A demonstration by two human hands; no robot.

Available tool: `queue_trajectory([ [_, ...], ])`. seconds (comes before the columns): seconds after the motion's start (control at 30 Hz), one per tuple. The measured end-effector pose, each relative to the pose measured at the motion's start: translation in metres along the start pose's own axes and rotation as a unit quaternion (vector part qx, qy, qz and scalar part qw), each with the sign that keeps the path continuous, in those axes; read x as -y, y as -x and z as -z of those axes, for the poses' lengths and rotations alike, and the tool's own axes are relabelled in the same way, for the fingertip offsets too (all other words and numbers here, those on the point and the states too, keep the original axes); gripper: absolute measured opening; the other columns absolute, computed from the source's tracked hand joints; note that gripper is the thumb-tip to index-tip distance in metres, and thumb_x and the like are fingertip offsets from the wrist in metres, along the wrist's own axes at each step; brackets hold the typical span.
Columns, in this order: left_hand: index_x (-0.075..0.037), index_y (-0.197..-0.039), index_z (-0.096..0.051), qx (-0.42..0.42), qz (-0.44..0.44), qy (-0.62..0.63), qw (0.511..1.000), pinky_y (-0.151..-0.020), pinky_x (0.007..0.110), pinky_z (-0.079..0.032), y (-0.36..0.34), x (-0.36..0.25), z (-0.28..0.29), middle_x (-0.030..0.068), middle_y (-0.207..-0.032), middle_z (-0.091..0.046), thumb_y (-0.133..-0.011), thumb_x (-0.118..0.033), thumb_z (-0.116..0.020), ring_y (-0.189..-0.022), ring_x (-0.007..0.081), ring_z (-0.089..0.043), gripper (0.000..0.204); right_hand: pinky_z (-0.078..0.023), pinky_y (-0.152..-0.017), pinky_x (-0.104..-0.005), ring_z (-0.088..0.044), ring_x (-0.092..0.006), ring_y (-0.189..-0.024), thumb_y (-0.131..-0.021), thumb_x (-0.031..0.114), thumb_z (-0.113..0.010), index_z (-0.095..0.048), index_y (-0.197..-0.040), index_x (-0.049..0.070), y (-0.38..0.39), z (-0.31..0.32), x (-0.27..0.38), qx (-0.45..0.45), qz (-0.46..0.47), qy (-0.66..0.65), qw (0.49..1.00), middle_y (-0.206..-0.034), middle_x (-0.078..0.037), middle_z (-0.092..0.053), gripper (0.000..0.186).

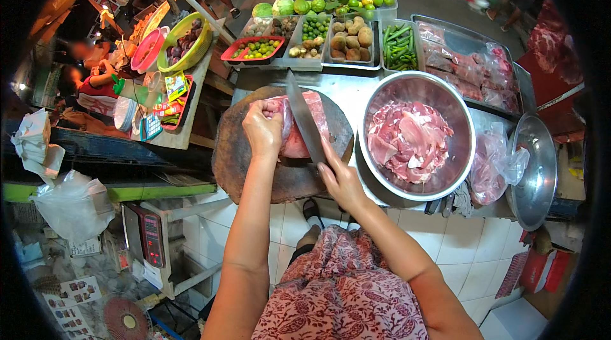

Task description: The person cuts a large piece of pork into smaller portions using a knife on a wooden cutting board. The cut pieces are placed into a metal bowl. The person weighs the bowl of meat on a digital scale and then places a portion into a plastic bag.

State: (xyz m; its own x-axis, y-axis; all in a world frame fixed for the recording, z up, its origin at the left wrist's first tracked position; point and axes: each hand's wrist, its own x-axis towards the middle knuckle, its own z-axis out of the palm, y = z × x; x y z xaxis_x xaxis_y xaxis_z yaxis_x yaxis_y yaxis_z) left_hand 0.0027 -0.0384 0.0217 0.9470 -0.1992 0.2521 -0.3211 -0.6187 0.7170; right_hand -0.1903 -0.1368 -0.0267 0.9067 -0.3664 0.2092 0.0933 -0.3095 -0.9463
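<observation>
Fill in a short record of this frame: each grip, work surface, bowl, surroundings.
Left grip: closed on the left side of the raw meat
Right grip: around the handle end of a knife
Blade: slanted across the meat; cut depth unclear
Surface: round wooden block
Bowl: steel bowl, right of the block, holding meat pieces
Beyond: green pods, bagged meat

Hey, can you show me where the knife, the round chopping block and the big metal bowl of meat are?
Knife (305, 120): head view, on the middle of its blade.
Chopping block (231, 144): head view, on bare surface toward its left edge.
Metal bowl (463, 146): head view, on its right inner wall.
</observation>
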Motion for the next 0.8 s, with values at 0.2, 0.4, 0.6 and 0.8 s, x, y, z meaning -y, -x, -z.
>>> queue_trajectory([
  [0.2,0.0,-0.096,-0.06,0.041,0.039,0.197,0.979,-0.065,0.026,-0.052,-0.007,0.009,0.002,0.0062,-0.082,-0.067,-0.073,0.011,-0.063,-0.072,0.0114,-0.065,0.026,-0.048,-0.095,-0.0399,-0.055,-0.0425,-0.12,-0.092,0.004,-0.059,-0.039,-0.15,0.004,-0.081,-0.035,0.006,-0.048,0.034,-0.027,0.998,-0.136,-0.03,-0.053,0.061],
  [0.4,0.001,-0.1,-0.055,0.067,0.05,0.238,0.968,-0.071,0.023,-0.053,-0.008,0.014,0.004,0.0056,-0.09,-0.064,-0.074,0.018,-0.06,-0.078,0.0096,-0.064,0.032,-0.048,-0.099,-0.0388,-0.052,-0.0421,-0.126,-0.092,0.004,-0.06,-0.038,-0.15,0.005,-0.06,-0.041,0.007,0.0,-0.011,-0.037,0.999,-0.139,-0.029,-0.051,0.062],
  [0.6,-0.001,-0.101,-0.055,0.056,0.062,0.299,0.951,-0.069,0.024,-0.052,-0.012,0.017,0.009,0.0039,-0.087,-0.062,-0.075,0.017,-0.063,-0.076,0.0098,-0.063,0.033,-0.055,-0.084,-0.0397,-0.063,-0.0461,-0.104,-0.094,0.006,-0.06,-0.037,-0.151,0.006,0.005,-0.034,-0.011,0.099,-0.084,0.006,0.991,-0.135,-0.027,-0.056,0.062],
  [0.8,-0.004,-0.101,-0.054,0.045,0.131,0.398,0.907,-0.064,0.023,-0.049,-0.016,0.029,0.043,0.0023,-0.081,-0.06,-0.075,0.016,-0.062,-0.07,0.0093,-0.059,0.034,-0.056,-0.075,-0.0472,-0.066,-0.0459,-0.087,-0.094,0.007,-0.059,-0.033,-0.154,0.013,0.065,-0.019,-0.014,0.084,0.006,0.015,0.996,-0.124,-0.028,-0.061,0.066],
])
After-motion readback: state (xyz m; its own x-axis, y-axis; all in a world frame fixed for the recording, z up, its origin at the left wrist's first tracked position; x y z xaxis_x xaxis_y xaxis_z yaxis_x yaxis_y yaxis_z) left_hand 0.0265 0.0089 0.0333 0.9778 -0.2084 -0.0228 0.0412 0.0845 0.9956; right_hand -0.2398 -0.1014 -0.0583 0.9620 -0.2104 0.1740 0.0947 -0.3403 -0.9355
